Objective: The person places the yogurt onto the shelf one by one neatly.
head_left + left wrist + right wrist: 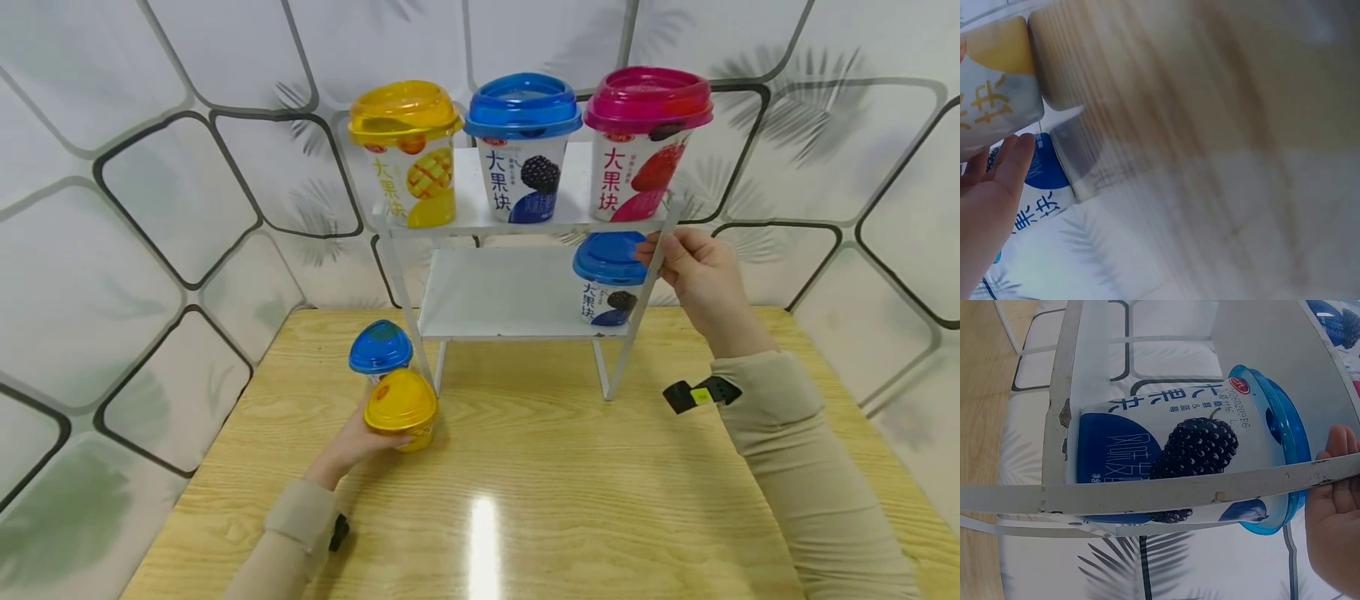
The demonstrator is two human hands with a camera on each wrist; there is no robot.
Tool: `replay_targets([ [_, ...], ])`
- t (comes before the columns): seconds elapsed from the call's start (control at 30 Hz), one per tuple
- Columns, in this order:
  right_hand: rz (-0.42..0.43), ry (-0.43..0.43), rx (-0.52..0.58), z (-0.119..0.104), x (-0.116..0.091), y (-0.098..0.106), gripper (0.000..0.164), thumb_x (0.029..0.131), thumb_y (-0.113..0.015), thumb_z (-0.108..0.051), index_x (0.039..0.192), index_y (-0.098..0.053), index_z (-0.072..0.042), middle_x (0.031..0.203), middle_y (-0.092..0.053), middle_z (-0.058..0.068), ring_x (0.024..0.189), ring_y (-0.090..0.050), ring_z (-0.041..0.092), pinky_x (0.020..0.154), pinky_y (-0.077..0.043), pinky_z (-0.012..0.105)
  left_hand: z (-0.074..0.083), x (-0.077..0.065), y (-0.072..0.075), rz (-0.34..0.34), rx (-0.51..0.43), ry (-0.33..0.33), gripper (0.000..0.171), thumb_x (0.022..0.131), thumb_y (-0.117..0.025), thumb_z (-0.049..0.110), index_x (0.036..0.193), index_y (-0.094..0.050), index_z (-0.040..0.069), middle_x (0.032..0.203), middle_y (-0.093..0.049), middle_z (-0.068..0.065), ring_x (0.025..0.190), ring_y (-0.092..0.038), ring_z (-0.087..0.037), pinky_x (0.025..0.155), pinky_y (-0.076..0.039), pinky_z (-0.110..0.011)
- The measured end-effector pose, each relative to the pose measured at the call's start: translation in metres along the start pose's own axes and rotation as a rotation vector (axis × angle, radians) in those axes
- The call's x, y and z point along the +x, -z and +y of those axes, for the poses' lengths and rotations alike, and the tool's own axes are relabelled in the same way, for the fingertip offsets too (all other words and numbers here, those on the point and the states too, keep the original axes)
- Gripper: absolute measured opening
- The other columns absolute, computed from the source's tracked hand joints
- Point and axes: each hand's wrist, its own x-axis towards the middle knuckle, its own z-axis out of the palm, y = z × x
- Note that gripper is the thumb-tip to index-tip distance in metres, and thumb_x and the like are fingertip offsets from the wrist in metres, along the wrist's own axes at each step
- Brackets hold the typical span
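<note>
On the table, my left hand grips a yogurt cup with a yellow lid. Just behind it stands a blue-lidded yogurt cup, also visible in the left wrist view. My right hand is at the right upright of a white two-tier shelf rack, its fingers passing behind the post and its thumb at the outer side. Those fingertips are close to the lid of another blue-lidded cup on the lower shelf; the post hides whether they touch it.
Three lidded cups line the top shelf: a yellow one, a blue one and a pink one. Slanted legs hold the rack up on the wooden table. A patterned wall covering stands behind and at both sides.
</note>
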Motion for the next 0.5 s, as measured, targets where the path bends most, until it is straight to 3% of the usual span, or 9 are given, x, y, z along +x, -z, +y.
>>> replay_targets([
  [0.27,0.003,-0.007,-0.006,0.000,0.000,0.000,0.024,0.085,-0.054,-0.010,0.097,-0.055,0.011,0.088,-0.060,0.011,0.085,-0.060,0.018,0.078,-0.045,0.023,-0.017,0.008,-0.002,-0.018,0.053,-0.066,0.073,0.071,-0.072,0.002,0.131,-0.031,0.008,0.120,-0.049,-0.010,0.107,-0.047,-0.018,0.095,-0.028,-0.044],
  [0.5,-0.006,-0.006,-0.006,0.000,0.000,0.001,0.021,0.086,-0.053,-0.010,0.095,-0.056,0.009,0.087,-0.061,0.011,0.084,-0.061,0.018,0.078,-0.045,0.022,-0.012,0.013,-0.013,-0.028,0.023,-0.067,0.070,0.073,-0.071,0.003,0.131,-0.033,0.010,0.118,-0.051,-0.008,0.107,-0.048,-0.020,0.096,-0.026,-0.046],
])
